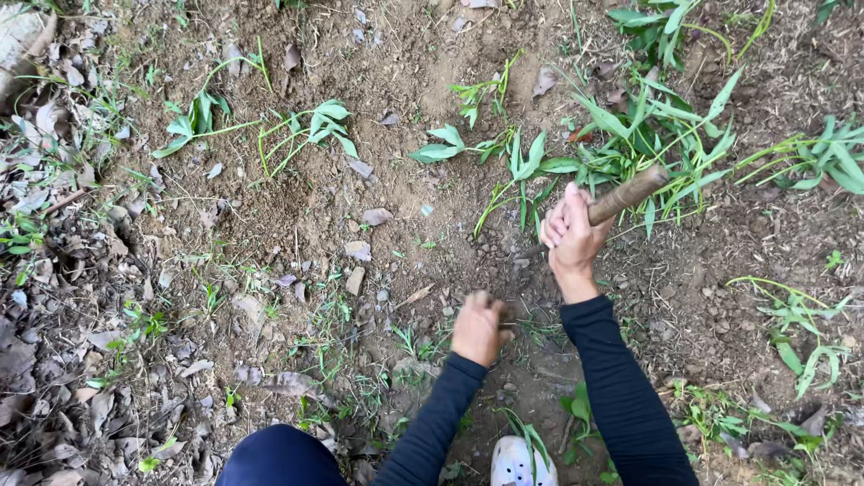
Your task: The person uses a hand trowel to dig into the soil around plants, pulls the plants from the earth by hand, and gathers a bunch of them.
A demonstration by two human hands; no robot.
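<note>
Nearest the lens we note a dark blue trouser knee [281,457] and the toe of a white perforated clog [522,463], both at the bottom edge. Above them our two arms in dark long sleeves [621,387] reach forward over bare brown soil [405,54].

Our right hand [573,236] grips a brown wooden tool handle [630,194], fingers wrapped tight around its lower part. That handle rises at a slant toward the upper right, its free end over the cut greenery; whatever head it carries lies hidden behind the hand, and we cannot tell its kind.

Our left hand [480,328] sits lower and to the left, near the ground, fingers curled into a closed fist. We cannot tell whether it holds anything; the hand is blurred.

Loose cut green leafy stems [630,135] lie scattered just beyond the right hand and across to the right edge. More green sprigs [306,126] lie well apart at upper left. Dry grey-brown fallen leaves [54,360] cover the left side, and small stones [355,281] dot the middle ground.
</note>
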